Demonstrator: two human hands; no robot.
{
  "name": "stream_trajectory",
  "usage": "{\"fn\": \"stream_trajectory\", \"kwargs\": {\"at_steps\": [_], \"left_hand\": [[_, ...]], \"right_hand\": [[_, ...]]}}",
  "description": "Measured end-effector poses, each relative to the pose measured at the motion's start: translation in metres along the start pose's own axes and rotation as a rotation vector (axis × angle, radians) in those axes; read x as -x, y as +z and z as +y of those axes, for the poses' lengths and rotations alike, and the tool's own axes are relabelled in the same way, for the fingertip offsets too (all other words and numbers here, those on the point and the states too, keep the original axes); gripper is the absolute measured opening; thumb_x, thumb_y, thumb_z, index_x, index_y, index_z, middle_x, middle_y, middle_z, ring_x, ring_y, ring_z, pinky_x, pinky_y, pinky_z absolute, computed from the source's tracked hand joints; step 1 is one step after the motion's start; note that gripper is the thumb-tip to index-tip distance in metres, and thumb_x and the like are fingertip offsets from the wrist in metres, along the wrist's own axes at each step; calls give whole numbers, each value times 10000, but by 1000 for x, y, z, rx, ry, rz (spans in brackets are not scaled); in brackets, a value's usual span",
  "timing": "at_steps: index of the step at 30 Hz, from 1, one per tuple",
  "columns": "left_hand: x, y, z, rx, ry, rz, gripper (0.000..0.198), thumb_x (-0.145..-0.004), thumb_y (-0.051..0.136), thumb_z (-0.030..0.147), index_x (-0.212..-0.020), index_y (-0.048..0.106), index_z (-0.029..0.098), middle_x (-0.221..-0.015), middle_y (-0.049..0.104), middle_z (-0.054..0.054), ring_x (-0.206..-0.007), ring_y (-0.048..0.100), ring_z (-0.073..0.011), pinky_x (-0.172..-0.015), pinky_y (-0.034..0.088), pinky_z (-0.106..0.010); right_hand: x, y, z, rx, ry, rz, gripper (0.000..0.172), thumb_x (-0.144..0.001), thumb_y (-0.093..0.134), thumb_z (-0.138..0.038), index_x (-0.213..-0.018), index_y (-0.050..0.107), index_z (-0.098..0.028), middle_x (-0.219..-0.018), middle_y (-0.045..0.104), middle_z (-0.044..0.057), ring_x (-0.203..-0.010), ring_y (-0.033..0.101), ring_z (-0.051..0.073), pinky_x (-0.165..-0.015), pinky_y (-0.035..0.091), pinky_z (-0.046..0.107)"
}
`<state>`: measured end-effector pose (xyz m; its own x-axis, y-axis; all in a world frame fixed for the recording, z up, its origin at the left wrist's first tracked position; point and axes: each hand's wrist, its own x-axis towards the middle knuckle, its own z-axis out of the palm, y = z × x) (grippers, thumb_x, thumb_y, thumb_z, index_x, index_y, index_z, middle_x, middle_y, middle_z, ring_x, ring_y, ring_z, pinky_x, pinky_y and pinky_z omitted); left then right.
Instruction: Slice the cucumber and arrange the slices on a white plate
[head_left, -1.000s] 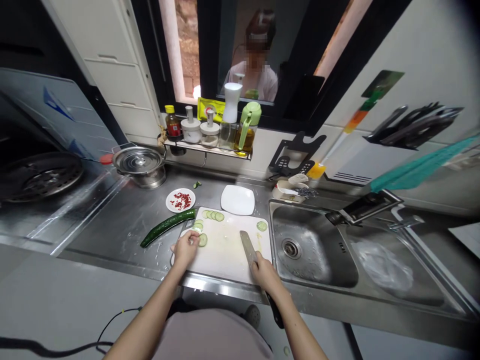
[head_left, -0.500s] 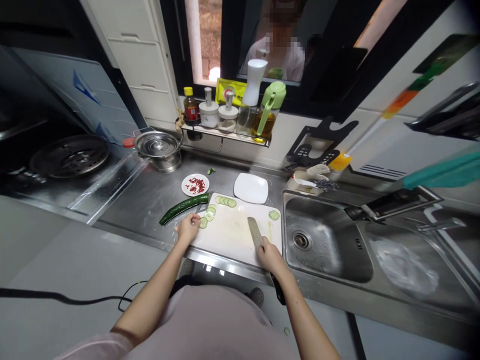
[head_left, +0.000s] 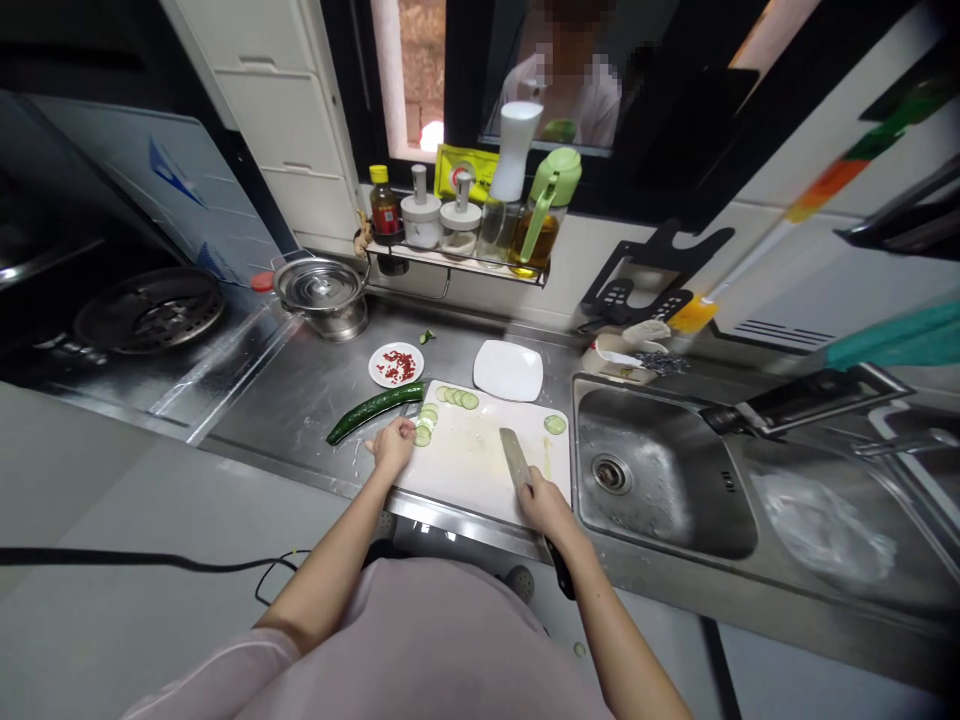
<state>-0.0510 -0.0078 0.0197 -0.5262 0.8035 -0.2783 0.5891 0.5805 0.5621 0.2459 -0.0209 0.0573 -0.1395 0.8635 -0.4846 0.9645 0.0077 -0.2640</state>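
Note:
My right hand (head_left: 541,500) is closed round a kitchen knife (head_left: 514,457), gripping it where the blade meets the black handle; the blade lies over the white cutting board (head_left: 465,480). At the board's left edge my left hand (head_left: 394,447) has its fingers curled together, fingertips against a column of cucumber slices (head_left: 423,436). Whether a slice is pinched between them is hidden. More overlapping cucumber slices (head_left: 457,397) lie along the board's far edge, and a single slice (head_left: 555,425) sits at its right corner. A whole cucumber (head_left: 375,410) rests on the counter, its right end at the board.
Behind the board are a white square plate (head_left: 508,370) and a small plate with chopped red pieces (head_left: 396,365). A lidded steel pot (head_left: 322,295) stands left, the sink (head_left: 660,490) right. Bottles and jars fill a wall rack (head_left: 457,262). One slice (head_left: 579,649) is on the floor.
The view has shifted slightly. My left hand has moved a little right, and the nearest slice of the column has slid inward on the board. My right hand keeps the knife nearly still.

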Motion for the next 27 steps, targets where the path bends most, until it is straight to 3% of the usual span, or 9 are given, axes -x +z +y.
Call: {"fn": "stream_trajectory", "kwargs": {"at_steps": [9, 17, 22, 27], "left_hand": [[4, 5, 4, -209, 75, 49, 254, -828, 500, 217, -969, 709, 257, -1028, 717, -79, -1056, 550, -296, -913, 306, -450], [13, 8, 10, -161, 85, 126, 260, -855, 494, 263, -1030, 687, 264, -1138, 658, -90, -1108, 500, -308, -916, 299, -453], [19, 24, 36, -91, 202, 90, 268, -866, 486, 271, -1055, 675, 280, -1181, 630, -72, -1135, 486, -287, -928, 303, -427], [5, 47, 70, -108, 283, 10, 335, -859, 501, 299, -1165, 637, 287, -1187, 630, -83, -1138, 489, -297, -938, 300, -447]], "right_hand": [[-4, -1, -1, -11, 7, -14, 272, -944, 347, -234, -1153, 503, -159, -988, 665, 111, -908, 620, 204, -701, 331, 268], [-2, -4, -4, 3, 14, -35, 272, -952, 336, -244, -1163, 486, -159, -1011, 663, 123, -915, 620, 211, -702, 334, 273], [-1, -3, -8, 3, 36, -61, 270, -950, 335, -222, -1177, 468, -162, -1013, 667, 130, -906, 624, 209, -705, 346, 276], [-1, -2, -9, -9, 53, -64, 298, -946, 325, -226, -1206, 456, -160, -1047, 668, 141, -928, 636, 218, -710, 367, 283]]}}
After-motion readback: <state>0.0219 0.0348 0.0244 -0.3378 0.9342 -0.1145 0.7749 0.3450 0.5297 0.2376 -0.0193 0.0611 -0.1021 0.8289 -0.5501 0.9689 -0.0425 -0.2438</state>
